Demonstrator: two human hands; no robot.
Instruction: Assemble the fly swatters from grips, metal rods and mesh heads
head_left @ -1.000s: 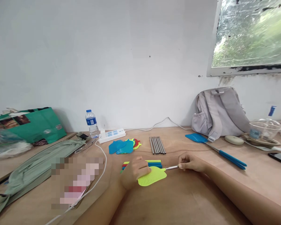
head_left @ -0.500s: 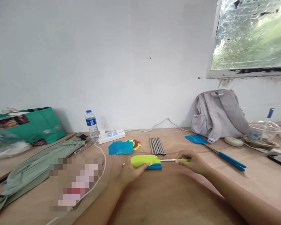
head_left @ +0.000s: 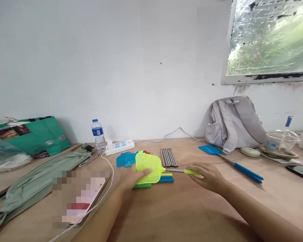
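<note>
A yellow-green fly swatter (head_left: 150, 168) is held between my two hands, its perforated head facing me. My left hand (head_left: 133, 178) is closed on the head, thumb pressed on the mesh. My right hand (head_left: 208, 174) grips the yellow-green handle, and a short metal rod shows between handle and head. Beneath the swatter lie blue handle tubes (head_left: 166, 180) and a green tube (head_left: 143, 185), partly hidden. Behind it rest several blue swatter heads (head_left: 125, 158) and a row of metal rods (head_left: 169, 157). A blue fly swatter (head_left: 232, 163) lies to the right.
A white power strip (head_left: 120, 147) and a water bottle (head_left: 98, 134) stand near the wall. A grey backpack (head_left: 234, 124) sits at the back right, beside a plastic cup (head_left: 282, 141) and a phone (head_left: 301, 173). A white cable (head_left: 112, 178) crosses the table at left.
The swatter's head has turned from nearly edge-on to showing its broad mesh face. My right hand has shifted slightly left, and more of the tubes underneath shows.
</note>
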